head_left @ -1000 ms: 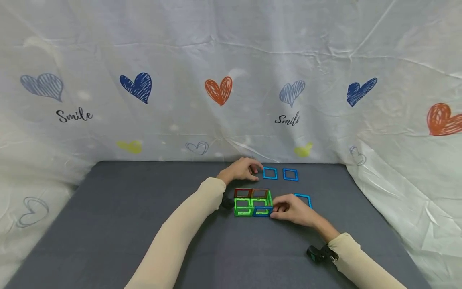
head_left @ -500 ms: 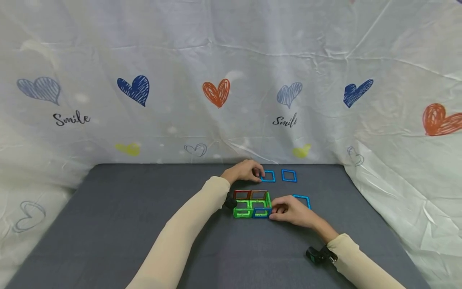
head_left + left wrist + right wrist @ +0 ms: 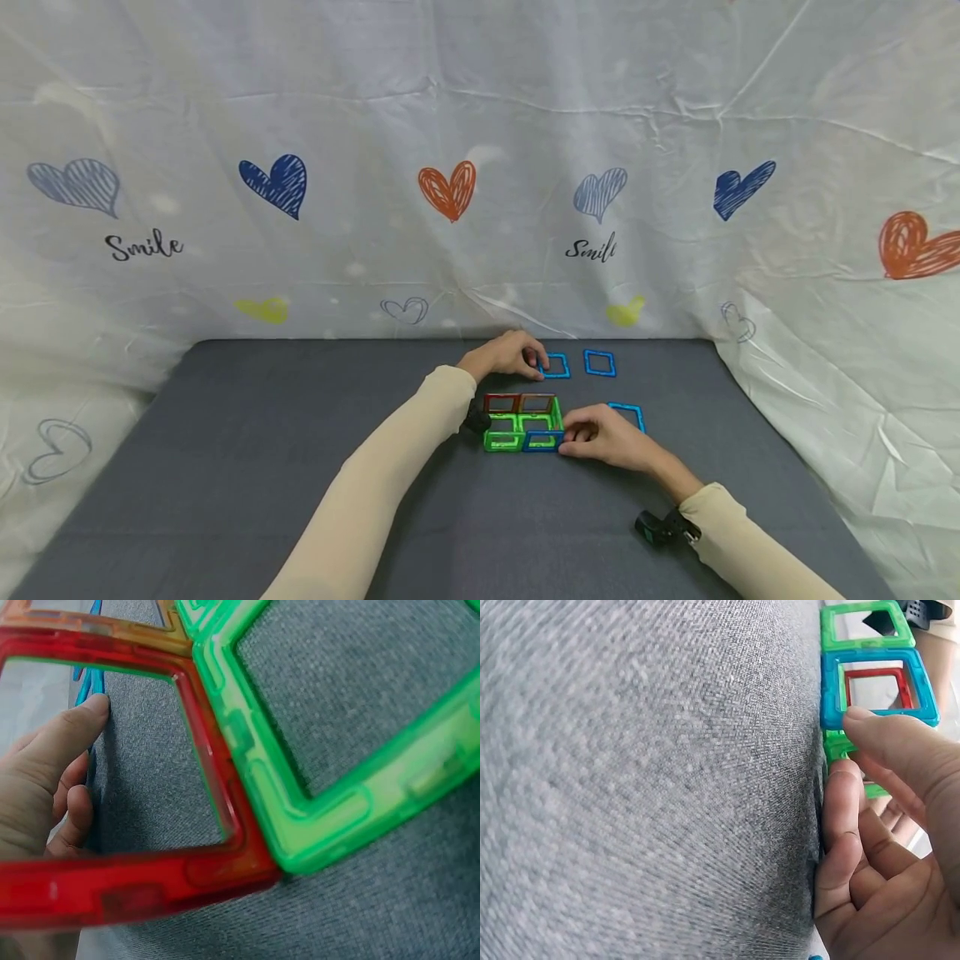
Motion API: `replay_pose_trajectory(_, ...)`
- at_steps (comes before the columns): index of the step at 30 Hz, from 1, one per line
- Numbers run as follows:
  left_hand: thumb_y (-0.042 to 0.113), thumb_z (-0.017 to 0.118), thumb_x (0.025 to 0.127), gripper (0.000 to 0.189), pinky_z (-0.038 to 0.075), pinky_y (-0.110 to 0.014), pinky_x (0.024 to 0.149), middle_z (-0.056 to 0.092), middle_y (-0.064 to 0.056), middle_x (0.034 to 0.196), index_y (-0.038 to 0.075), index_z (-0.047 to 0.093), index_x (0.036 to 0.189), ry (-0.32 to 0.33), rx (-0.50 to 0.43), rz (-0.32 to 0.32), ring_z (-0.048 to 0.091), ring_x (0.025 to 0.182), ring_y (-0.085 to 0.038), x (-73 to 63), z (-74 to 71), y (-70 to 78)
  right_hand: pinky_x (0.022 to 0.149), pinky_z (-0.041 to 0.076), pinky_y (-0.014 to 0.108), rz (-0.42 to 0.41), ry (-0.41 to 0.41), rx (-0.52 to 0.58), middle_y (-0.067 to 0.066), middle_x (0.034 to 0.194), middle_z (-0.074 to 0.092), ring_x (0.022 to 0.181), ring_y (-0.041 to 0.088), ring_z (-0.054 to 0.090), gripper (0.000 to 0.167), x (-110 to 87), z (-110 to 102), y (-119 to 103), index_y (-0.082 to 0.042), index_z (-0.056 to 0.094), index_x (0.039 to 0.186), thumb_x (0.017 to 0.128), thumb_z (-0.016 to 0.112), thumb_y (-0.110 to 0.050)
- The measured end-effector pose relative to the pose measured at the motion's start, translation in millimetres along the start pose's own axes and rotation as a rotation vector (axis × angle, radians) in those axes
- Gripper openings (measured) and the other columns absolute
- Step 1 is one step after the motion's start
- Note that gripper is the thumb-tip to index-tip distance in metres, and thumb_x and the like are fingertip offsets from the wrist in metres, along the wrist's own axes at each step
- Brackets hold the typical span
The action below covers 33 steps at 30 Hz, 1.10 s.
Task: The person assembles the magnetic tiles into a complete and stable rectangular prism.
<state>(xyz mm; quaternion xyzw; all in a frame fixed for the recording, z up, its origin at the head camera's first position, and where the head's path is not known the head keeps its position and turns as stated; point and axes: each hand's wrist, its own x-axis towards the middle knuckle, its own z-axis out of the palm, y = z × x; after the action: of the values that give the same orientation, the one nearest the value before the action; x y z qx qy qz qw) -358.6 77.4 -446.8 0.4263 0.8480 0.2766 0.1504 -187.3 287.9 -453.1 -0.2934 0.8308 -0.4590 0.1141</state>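
Note:
A small open box of square magnetic tiles stands on the grey cloth, with green tiles [image 3: 502, 442], red and orange tiles [image 3: 502, 403] along its far side and a dark blue tile [image 3: 543, 442] at the front right. My right hand [image 3: 611, 437] pinches the box's front right corner, its thumb [image 3: 885, 735] on the blue tile's edge. Behind the box, my left hand [image 3: 508, 354] has curled fingers and thumb at the left edge of a light blue magnetic tile [image 3: 557, 377] lying flat. In the left wrist view, a red tile [image 3: 217, 761] partly blocks that hand.
Another blue tile [image 3: 600, 363] lies to the right of the one at my left hand. A further blue tile [image 3: 636, 414] sits behind my right hand, partly hidden. A white curtain [image 3: 360, 283] with printed hearts hangs along the table's back edge.
My left hand has moved slightly right and its fingers have come onto the light blue tile's left edge. The right hand stays at the box's corner. The head view has shifted slightly.

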Motion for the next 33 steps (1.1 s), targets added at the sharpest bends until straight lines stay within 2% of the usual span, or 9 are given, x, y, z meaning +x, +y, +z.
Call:
replay_pose_trajectory(9, 0.015, 0.077, 0.094, 0.008, 0.047, -0.024, 0.069, 0.065, 0.002, 0.086, 0.011, 0.077, 0.102, -0.016, -0.002, 0.016, 0.058, 0.078, -0.012, -5.5, 0.1, 1.3, 0.060, 0.050, 0.027, -0.011, 0.000, -0.015, 0.005, 0.083, 0.068, 0.068, 0.017, 0.062, 0.011, 1.1, 1.5, -0.6, -0.005, 0.073, 0.103, 0.094, 0.076, -0.009)
replay_pose_trajectory(13, 0.016, 0.074, 0.097, 0.009, 0.048, -0.024, 0.070, 0.065, 0.003, 0.088, 0.012, 0.077, 0.104, 0.009, 0.030, 0.047, 0.059, 0.078, -0.011, -9.3, 0.6, -1.0, 0.060, 0.051, 0.028, -0.024, -0.002, -0.023, 0.004, 0.083, 0.068, 0.068, 0.018, 0.062, 0.010, 0.0, 2.2, -0.4, -0.006, 0.073, 0.102, 0.094, 0.076, -0.009)
replay_pose_trajectory(20, 0.019, 0.068, 0.101, 0.012, 0.049, -0.024, 0.079, 0.065, 0.002, 0.102, 0.013, 0.076, 0.108, 0.163, 0.109, 0.099, 0.060, 0.090, -0.010, -15.1, -2.9, 0.7, 0.061, 0.050, 0.028, -0.014, 0.010, -0.041, 0.002, 0.082, 0.066, 0.068, 0.018, 0.061, 0.008, -0.5, 2.2, 1.5, -0.008, 0.073, 0.100, 0.093, 0.076, -0.010)
replay_pose_trajectory(27, 0.017, 0.065, 0.102, 0.013, 0.049, -0.026, 0.075, 0.063, -0.001, 0.100, 0.009, 0.075, 0.106, 0.335, 0.125, 0.120, 0.061, 0.087, -0.013, -19.2, -15.7, 9.0, 0.060, 0.050, 0.028, -0.017, 0.006, -0.047, 0.003, 0.083, 0.066, 0.068, 0.018, 0.061, 0.008, -0.3, 1.5, 2.9, -0.008, 0.073, 0.101, 0.094, 0.076, -0.011)
replay_pose_trajectory(33, 0.014, 0.063, 0.104, 0.013, 0.049, -0.026, 0.080, 0.064, -0.004, 0.103, 0.007, 0.072, 0.109, 0.407, 0.048, 0.152, 0.061, 0.090, -0.015, -30.3, -26.3, 10.6, 0.059, 0.049, 0.027, -0.006, 0.000, -0.048, 0.003, 0.081, 0.065, 0.067, 0.017, 0.060, 0.008, -0.1, 1.4, 1.3, -0.007, 0.073, 0.100, 0.093, 0.077, -0.011)
